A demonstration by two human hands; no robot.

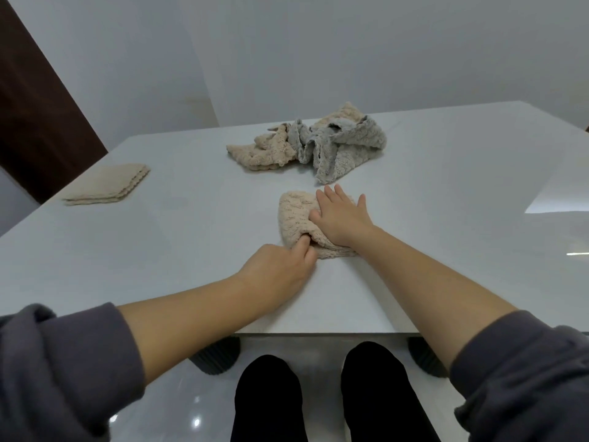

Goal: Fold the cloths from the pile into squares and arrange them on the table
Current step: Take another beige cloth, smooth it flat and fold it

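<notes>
A partly folded beige cloth (294,215) lies on the white table (159,250) in front of me. My right hand (342,218) rests flat on its right part, fingers spread. My left hand (280,269) pinches the cloth's near left edge, with fingers tucked under a fold. Behind it sits a crumpled pile of beige and grey cloths (322,141). A folded beige square (108,185) lies at the far left of the table.
The table's near edge (318,333) runs just above my legs and feet (267,400). A dark wooden door (35,100) stands at the left behind the table. Dark ribbed table legs show below the edge.
</notes>
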